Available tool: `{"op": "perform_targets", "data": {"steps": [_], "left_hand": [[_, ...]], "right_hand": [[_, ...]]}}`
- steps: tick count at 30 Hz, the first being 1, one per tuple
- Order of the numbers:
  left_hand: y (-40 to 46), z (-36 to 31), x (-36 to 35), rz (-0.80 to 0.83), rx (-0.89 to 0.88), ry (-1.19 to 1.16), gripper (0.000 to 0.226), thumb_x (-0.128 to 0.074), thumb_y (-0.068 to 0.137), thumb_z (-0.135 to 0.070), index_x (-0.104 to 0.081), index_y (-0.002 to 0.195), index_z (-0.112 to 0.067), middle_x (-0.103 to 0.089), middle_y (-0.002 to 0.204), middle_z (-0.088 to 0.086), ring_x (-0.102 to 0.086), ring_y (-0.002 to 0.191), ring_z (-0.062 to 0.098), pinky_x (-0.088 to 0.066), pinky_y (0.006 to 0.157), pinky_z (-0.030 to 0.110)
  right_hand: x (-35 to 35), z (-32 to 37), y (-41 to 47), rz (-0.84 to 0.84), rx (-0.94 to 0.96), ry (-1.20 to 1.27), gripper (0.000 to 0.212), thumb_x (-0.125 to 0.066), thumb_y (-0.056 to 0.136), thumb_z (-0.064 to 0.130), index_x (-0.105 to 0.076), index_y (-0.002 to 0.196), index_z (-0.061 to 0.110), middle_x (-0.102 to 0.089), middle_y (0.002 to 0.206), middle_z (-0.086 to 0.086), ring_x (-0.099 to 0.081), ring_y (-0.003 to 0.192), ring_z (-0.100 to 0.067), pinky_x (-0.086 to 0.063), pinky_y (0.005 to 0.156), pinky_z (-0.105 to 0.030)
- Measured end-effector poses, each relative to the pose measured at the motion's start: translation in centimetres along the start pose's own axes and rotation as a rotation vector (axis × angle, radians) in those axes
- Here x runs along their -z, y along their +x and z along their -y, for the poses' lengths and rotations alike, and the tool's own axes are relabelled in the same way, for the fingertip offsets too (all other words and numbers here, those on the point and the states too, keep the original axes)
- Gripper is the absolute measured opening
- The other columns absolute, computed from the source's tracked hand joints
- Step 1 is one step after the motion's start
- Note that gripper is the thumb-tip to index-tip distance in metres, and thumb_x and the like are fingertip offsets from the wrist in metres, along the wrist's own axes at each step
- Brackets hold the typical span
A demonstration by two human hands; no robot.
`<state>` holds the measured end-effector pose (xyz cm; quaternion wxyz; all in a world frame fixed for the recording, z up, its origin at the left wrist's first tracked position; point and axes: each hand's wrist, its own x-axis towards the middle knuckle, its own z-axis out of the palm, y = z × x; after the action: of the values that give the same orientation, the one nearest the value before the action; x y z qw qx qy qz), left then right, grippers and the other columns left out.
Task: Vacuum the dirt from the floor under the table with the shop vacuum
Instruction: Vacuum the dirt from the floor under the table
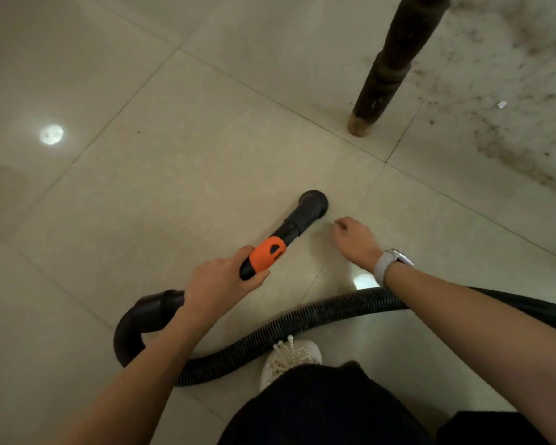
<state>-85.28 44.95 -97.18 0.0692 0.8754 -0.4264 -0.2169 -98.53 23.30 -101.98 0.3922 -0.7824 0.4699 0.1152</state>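
Left hand (220,281) grips vacuum wand (289,234); right hand (355,240) loosely curled, empty; no legible writing.

Home interior, glossy beige floor tiles (206,139), turned wooden table leg (385,65)

watch (394,263): grey strap, on wrist | shoe (291,359): white, beaded, beside hose | light glare (51,133): on tile, left

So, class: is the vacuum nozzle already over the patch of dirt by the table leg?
No, the nozzle sits on clean tile, well short of the dirt beyond the table leg.
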Motion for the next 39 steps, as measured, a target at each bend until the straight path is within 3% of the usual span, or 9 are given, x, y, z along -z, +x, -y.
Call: {"op": "perform_targets", "data": {"steps": [5,8,13,18,22,27,30,34,39], "left_hand": [[3.0,-2.2,0.4,-0.002,-0.057,0.041,0.052,-0.049,0.086,-0.061,-0.049,0.126,-0.027,-0.068,0.091,0.000,-0.065,0.080,0.023,-0.041,0.062,0.028],[5.5,-3.7,0.9,0.037,-0.114,0.033,0.049,-0.047,0.087,-0.062,-0.052,0.119,-0.025,-0.067,0.089,-0.001,-0.063,0.078,0.021,-0.044,0.063,0.029],[9.1,-7.7,2.0,0.147,-0.238,0.086,0.047,-0.041,0.091,-0.059,-0.050,0.117,-0.021,-0.064,0.093,0.001,-0.062,0.082,0.021,-0.042,0.065,0.029],[12.5,-12.5,3.1,0.166,-0.329,0.219,0.051,-0.039,0.090,-0.064,-0.048,0.114,-0.020,-0.055,0.085,-0.003,-0.056,0.076,0.019,-0.039,0.065,0.028],[14.6,-16.0,3.0,0.206,-0.301,0.144,0.048,-0.040,0.090,-0.063,-0.046,0.103,-0.017,-0.054,0.082,0.000,-0.054,0.070,0.016,-0.042,0.063,0.028],[17.3,-18.3,3.1,0.233,-0.134,0.001,0.050,-0.044,0.088,-0.063,-0.049,0.104,-0.016,-0.059,0.084,0.003,-0.062,0.074,0.020,-0.055,0.071,0.035],[18.3,-19.0,2.7,0.230,-0.020,0.009,0.050,-0.046,0.087,-0.062,-0.051,0.100,-0.014,-0.062,0.086,0.006,-0.064,0.076,0.021,-0.055,0.075,0.037],[19.3,-20.0,2.6,0.252,0.056,0.003,0.047,-0.046,0.090,-0.058,-0.052,0.098,-0.012,-0.063,0.084,0.006,-0.063,0.073,0.019,-0.051,0.071,0.032],[18.7,-18.5,3.6,0.168,0.040,0.317,0.045,-0.044,0.089,-0.062,-0.040,0.105,-0.020,-0.049,0.074,-0.005,-0.053,0.065,0.012,-0.042,0.058,0.025]], "right_hand": [[-0.8,5.8,-0.5,0.262,-0.379,0.975,0.024,-0.048,0.097,0.034,-0.049,0.108,0.012,-0.062,0.094,-0.011,-0.060,0.081,-0.022,-0.052,0.076,-0.038],[-0.6,6.9,1.3,0.173,-0.531,1.278,0.009,-0.049,0.096,0.015,-0.044,0.100,0.009,-0.049,0.077,-0.010,-0.049,0.063,-0.020,-0.045,0.056,-0.034],[3.7,4.8,3.5,0.075,-0.616,1.216,0.017,-0.044,0.096,0.011,-0.041,0.079,0.010,-0.040,0.072,-0.007,-0.041,0.061,-0.019,-0.040,0.054,-0.033],[10.1,0.9,5.5,-0.124,-0.638,1.222,0.017,-0.047,0.098,0.020,-0.046,0.110,0.008,-0.052,0.101,-0.013,-0.054,0.089,-0.026,-0.048,0.081,-0.041],[13.9,-0.2,7.1,-0.187,-0.550,1.206,0.027,-0.048,0.098,0.028,-0.046,0.116,0.008,-0.053,0.111,-0.011,-0.055,0.105,-0.027,-0.050,0.088,-0.042],[15.1,-0.8,8.8,-0.063,-0.426,1.390,0.043,-0.059,0.091,0.030,-0.044,0.127,0.011,-0.053,0.109,-0.009,-0.055,0.094,-0.026,-0.050,0.071,-0.041],[14.7,-0.7,9.3,0.118,-0.385,1.438,0.036,-0.058,0.092,0.027,-0.042,0.120,0.011,-0.052,0.103,-0.011,-0.054,0.090,-0.026,-0.047,0.074,-0.040],[14.3,-0.4,10.8,0.216,-0.384,1.521,0.033,-0.054,0.094,0.019,-0.038,0.121,0.009,-0.050,0.098,-0.014,-0.055,0.087,-0.028,-0.048,0.080,-0.043],[15.4,0.3,12.2,0.231,-0.369,1.517,0.040,-0.056,0.093,0.015,-0.035,0.126,0.012,-0.049,0.113,-0.015,-0.055,0.092,-0.029,-0.049,0.080,-0.048]]}}
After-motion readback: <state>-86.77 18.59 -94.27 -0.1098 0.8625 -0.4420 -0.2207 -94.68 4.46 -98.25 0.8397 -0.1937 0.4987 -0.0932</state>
